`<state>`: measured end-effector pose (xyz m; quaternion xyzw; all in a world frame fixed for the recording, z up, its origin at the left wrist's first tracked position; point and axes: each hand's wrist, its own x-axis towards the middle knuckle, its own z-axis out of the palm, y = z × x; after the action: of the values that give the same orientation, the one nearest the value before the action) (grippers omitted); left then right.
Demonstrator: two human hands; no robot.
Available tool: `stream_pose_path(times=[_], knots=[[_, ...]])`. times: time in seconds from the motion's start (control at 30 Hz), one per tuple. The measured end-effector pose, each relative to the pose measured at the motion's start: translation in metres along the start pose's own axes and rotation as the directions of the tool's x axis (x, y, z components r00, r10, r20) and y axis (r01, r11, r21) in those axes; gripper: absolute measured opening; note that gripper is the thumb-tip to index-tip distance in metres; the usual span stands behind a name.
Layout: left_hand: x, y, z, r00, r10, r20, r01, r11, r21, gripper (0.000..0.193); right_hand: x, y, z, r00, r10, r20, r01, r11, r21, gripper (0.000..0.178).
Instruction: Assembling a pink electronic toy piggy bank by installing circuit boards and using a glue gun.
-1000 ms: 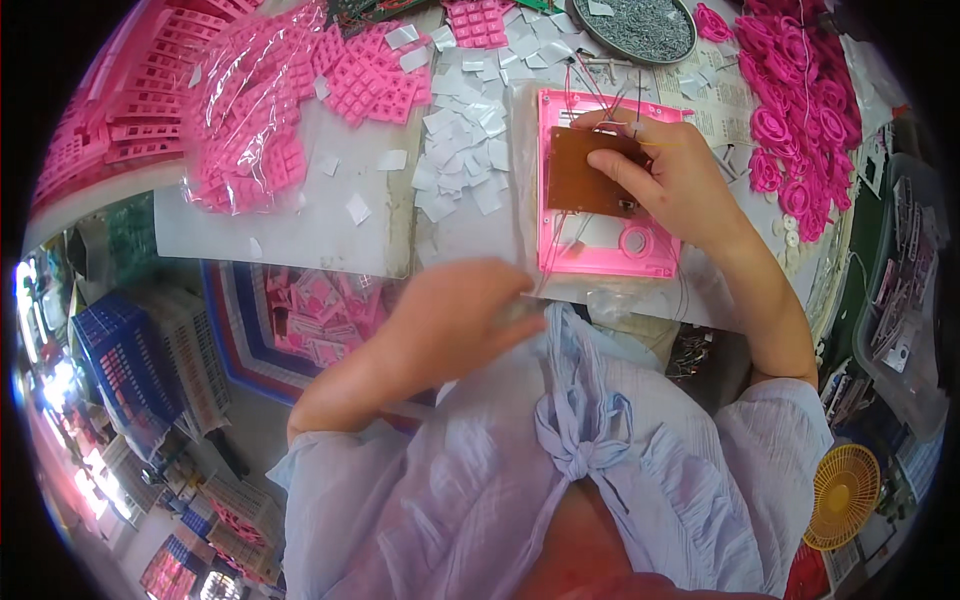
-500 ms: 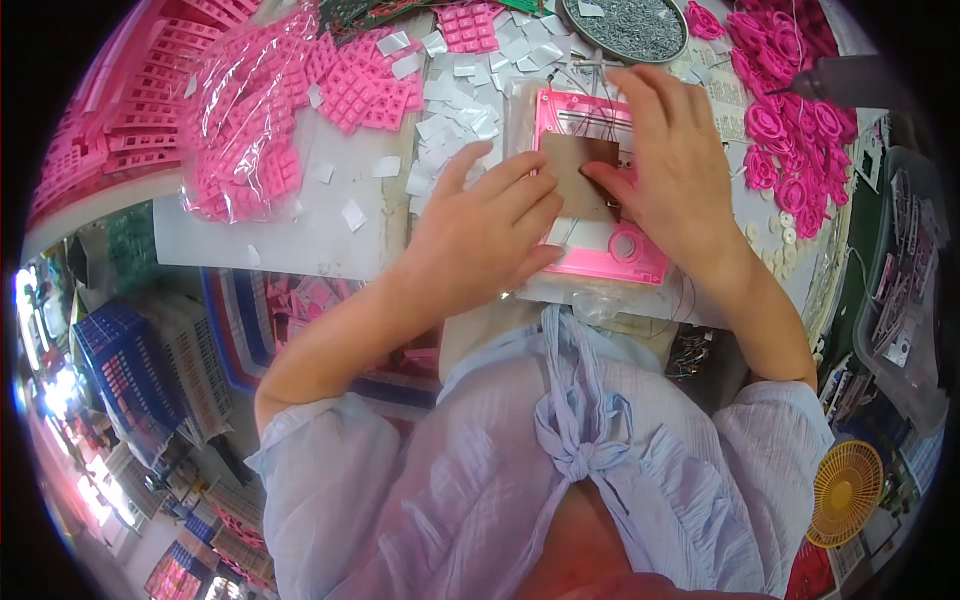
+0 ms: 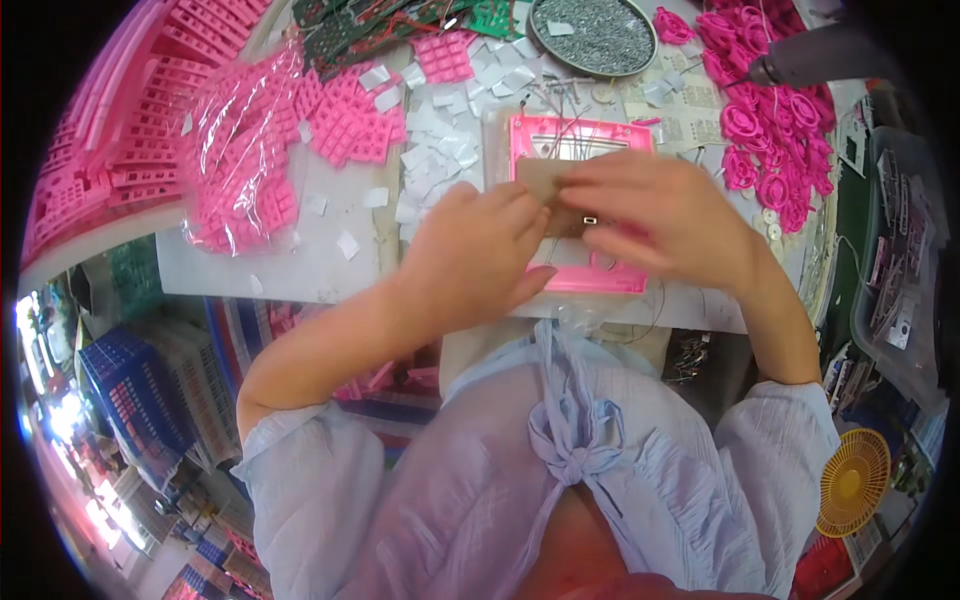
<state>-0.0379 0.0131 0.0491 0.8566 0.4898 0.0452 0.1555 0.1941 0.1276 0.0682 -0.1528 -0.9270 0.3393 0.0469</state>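
A pink plastic casing [image 3: 607, 280] lies on the bench in front of me, thin wires showing at its far end. Over its middle is a thin brown board [image 3: 540, 178], largely covered by my hands. My left hand [image 3: 475, 245] has its fingers curled at the board's left edge, closed on it, thumb down by the casing's near left side. From the right, my right hand [image 3: 670, 215] reaches across the board, fingers stretched toward the left fingertips and thumb apart; motion blurs it. Whether its fingertips touch the board is hard to tell.
A round dish of small metal screws [image 3: 594, 72] stands behind the casing. Pink looped parts [image 3: 775, 130] and a dark screwdriver-like tool [image 3: 815, 58] are at the right. Left are white paper pieces [image 3: 440, 155], a bag of pink keypads [image 3: 240, 165] and green circuit boards [image 3: 355, 35].
My right hand has come down from the casing's far end and across the board. The left fingers have curled more at the board's edge. The whole view has shifted slightly.
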Motion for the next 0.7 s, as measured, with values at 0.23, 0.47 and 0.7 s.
stream_pose_path(times=[0.23, 0.47, 0.7], knots=[[0.165, -0.084, -0.026, 0.845, 0.028, -0.534, -0.130, 0.980, -0.153, 0.017, -0.006, 0.031, -0.116, 0.177, -0.055, -0.983, -0.077, 0.995, -0.070, 0.035], [0.235, -0.108, 0.012, 0.886, 0.175, -0.429, -0.126, 0.982, 0.140, 0.021, 0.020, 0.085, -0.126, 0.473, 0.403, -0.784, 0.260, 0.786, 0.561, 0.032], [0.238, -0.111, 0.009, 0.930, 0.026, -0.366, 0.087, 0.953, 0.289, 0.028, 0.037, 0.041, -0.086, 0.603, 0.339, -0.722, 0.351, 0.700, 0.622, 0.024]])
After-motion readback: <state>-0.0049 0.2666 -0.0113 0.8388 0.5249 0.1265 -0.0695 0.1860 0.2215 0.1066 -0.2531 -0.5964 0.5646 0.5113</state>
